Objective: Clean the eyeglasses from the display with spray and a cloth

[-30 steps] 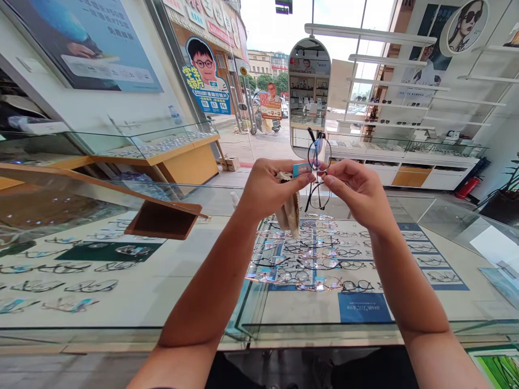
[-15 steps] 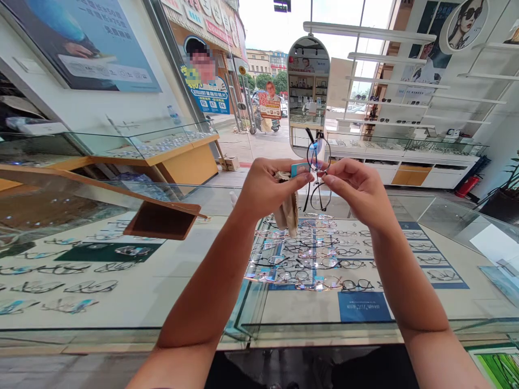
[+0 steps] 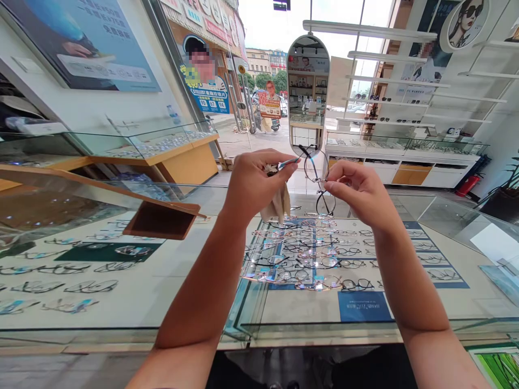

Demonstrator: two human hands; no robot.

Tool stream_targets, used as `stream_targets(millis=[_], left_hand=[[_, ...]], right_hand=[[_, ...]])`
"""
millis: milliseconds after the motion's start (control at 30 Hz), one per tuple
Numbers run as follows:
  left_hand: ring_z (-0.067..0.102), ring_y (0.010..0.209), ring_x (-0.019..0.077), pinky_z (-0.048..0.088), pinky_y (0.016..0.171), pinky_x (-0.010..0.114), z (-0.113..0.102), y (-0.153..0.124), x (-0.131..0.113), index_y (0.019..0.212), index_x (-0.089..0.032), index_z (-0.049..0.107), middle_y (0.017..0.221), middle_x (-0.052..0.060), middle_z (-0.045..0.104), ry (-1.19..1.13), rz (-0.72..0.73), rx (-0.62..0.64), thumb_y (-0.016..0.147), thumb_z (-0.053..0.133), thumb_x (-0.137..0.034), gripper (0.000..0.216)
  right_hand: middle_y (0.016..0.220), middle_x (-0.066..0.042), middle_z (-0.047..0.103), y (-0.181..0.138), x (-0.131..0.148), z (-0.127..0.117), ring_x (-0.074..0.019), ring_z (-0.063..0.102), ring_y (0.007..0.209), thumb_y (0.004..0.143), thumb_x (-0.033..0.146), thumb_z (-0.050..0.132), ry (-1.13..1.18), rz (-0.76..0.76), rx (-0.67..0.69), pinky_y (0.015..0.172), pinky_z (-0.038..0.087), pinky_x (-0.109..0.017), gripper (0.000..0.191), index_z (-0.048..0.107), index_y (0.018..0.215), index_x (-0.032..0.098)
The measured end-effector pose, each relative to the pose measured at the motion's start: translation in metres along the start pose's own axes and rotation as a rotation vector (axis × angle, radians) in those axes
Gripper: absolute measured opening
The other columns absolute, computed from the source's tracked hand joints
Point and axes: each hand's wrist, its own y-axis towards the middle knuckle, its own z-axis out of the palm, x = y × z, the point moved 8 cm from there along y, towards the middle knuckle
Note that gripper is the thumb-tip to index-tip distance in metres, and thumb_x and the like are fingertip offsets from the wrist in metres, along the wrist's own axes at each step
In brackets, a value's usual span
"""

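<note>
Holding eyeglasses [image 3: 318, 180] clear above glass counter [image 3: 300, 309]

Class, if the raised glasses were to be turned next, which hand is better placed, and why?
Probably the right hand: it pinches the glasses near the bridge. The left hand looks busier, gripping a thin blue piece with a beige cloth hanging below it.

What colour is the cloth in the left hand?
Beige; the head view shows the cloth best, hanging below the left hand.
</note>
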Motion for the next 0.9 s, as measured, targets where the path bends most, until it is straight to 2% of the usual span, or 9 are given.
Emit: stream_targets(millis=[167, 333, 467, 600, 667, 767, 900], left_hand=[[0.071, 0.1, 0.0228, 0.052, 0.098, 0.034, -0.007, 0.0, 0.001, 0.095, -0.025, 0.084, 0.099, 0.004, 0.081, 0.178, 0.036, -0.094, 0.09, 0.071, -0.033, 0.015], [0.069, 0.105, 0.0243, 0.051, 0.1, 0.036, -0.006, 0.0, 0.002, 0.101, -0.026, 0.081, 0.107, 0.005, 0.079, 0.222, 0.035, -0.125, 0.091, 0.074, -0.03, 0.013], [0.068, 0.096, 0.0236, 0.054, 0.093, 0.039, -0.015, -0.002, 0.002, 0.1, -0.027, 0.076, 0.101, 0.003, 0.077, 0.297, 0.099, -0.24, 0.088, 0.081, -0.03, 0.014], [0.067, 0.081, 0.0195, 0.054, 0.078, 0.037, -0.018, -0.008, -0.017, 0.098, -0.025, 0.073, 0.085, 0.001, 0.073, 0.329, 0.254, -0.316, 0.09, 0.078, -0.023, 0.01], [0.067, 0.077, 0.0166, 0.052, 0.074, 0.034, -0.012, -0.012, -0.032, 0.096, -0.024, 0.073, 0.08, -0.001, 0.071, 0.317, 0.365, -0.251, 0.091, 0.077, -0.019, 0.008], [0.067, 0.076, 0.0141, 0.051, 0.071, 0.029, 0.005, -0.017, -0.049, 0.105, -0.022, 0.075, 0.083, -0.002, 0.072, 0.297, 0.476, -0.068, 0.093, 0.075, -0.018, 0.013], [0.069, 0.08, 0.0141, 0.05, 0.07, 0.027, 0.024, -0.023, -0.052, 0.114, -0.023, 0.076, 0.089, 0.0, 0.073, 0.304, 0.525, 0.121, 0.099, 0.07, -0.026, 0.017]], right_hand=[[0.075, 0.001, 0.066, 0.002, -0.014, 0.003, -0.0148, 0.058, 0.075, 0.079, 0.026, 0.071, 0.068, 0.13, 0.009, 0.076, 0.048, -0.036, 0.012, 0.063, 0.072, 0.022], [0.078, 0.0, 0.072, 0.003, -0.023, 0.0, -0.0155, 0.065, 0.079, 0.077, 0.026, 0.073, 0.218, 0.188, -0.032, 0.084, 0.051, -0.037, 0.009, 0.066, 0.071, 0.023], [0.082, 0.0, 0.074, 0.001, -0.025, -0.009, -0.0165, 0.067, 0.085, 0.079, 0.029, 0.073, 0.251, 0.21, -0.109, 0.086, 0.051, -0.037, 0.011, 0.066, 0.073, 0.024], [0.09, -0.001, 0.077, 0.0, -0.026, -0.012, -0.021, 0.072, 0.104, 0.081, 0.031, 0.072, 0.282, 0.235, -0.137, 0.092, 0.051, -0.039, 0.013, 0.063, 0.075, 0.025], [0.093, -0.001, 0.078, 0.0, -0.025, -0.011, -0.0222, 0.072, 0.11, 0.082, 0.031, 0.073, 0.316, 0.227, -0.133, 0.095, 0.05, -0.04, 0.013, 0.063, 0.076, 0.025], [0.095, -0.001, 0.077, 0.0, -0.022, -0.008, -0.0222, 0.071, 0.113, 0.083, 0.031, 0.074, 0.358, 0.203, -0.122, 0.098, 0.05, -0.041, 0.014, 0.063, 0.077, 0.025], [0.1, -0.001, 0.079, 0.0, -0.017, -0.004, -0.0233, 0.069, 0.119, 0.082, 0.033, 0.076, 0.417, 0.177, -0.094, 0.103, 0.051, -0.043, 0.016, 0.063, 0.077, 0.026]])
